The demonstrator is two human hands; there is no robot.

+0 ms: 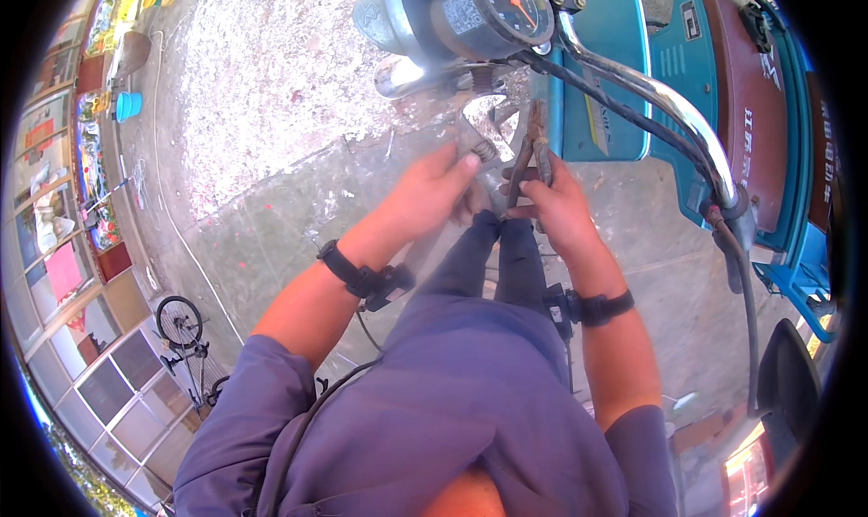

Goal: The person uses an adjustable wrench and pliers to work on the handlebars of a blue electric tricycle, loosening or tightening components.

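My left hand [430,189] is closed around an adjustable wrench [484,123], its silver jaws pointing away from me. Beside it, my right hand [562,208] grips rusty pliers [522,169] by their brown handles, with the tips pointing up toward the vehicle. Both tools are close together in front of my legs, and whether they touch I cannot tell. Just beyond them is the front of a teal three-wheeled vehicle, with a round speedometer [512,9] with an orange needle, and a chrome handlebar [665,92]. The wrench's handle is mostly hidden by my left hand.
A teal body panel [597,74] and black cables [624,110] run along the right. A dark mirror [788,377] is at the lower right. Far left are a bicycle [181,327], a blue bucket [128,106] and a building with windows [108,390].
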